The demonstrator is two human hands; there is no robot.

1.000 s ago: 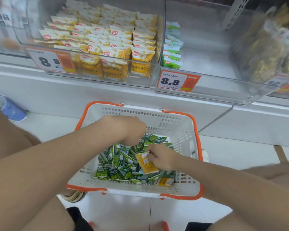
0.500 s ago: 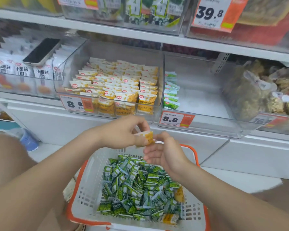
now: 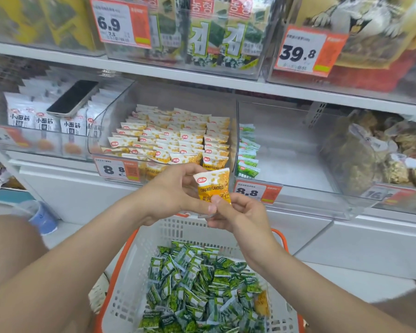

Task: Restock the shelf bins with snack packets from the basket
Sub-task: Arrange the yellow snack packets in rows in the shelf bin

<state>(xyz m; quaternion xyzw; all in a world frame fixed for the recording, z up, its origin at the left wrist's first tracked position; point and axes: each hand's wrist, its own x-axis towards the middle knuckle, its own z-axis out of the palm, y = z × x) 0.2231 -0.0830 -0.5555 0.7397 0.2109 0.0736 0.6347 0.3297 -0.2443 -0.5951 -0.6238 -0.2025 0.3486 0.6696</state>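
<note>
Both hands hold one yellow snack packet (image 3: 213, 185) upright in front of the shelf. My left hand (image 3: 175, 192) grips its left side and my right hand (image 3: 235, 213) pinches its lower edge. Behind it a clear bin (image 3: 120, 111) is packed with the same yellow packets (image 3: 168, 140). To its right, another clear bin (image 3: 298, 152) has only a short row of green packets (image 3: 247, 155) at its left wall. Below my hands stands the white basket (image 3: 142, 248) with orange rim, full of green packets (image 3: 199, 289) and a yellow one (image 3: 261, 302).
A phone (image 3: 73, 98) lies on white packets in the left bin. Bags of brown snacks (image 3: 375, 150) fill the far right bin. An upper shelf with price tags 6.9 and 39.8 carries seaweed packs (image 3: 211, 37). A blue cup (image 3: 42, 218) stands on the floor at left.
The yellow packet came out of the basket in my right hand and rose to shelf height, where my left hand joined it. My view tilted up to the shelves.
</note>
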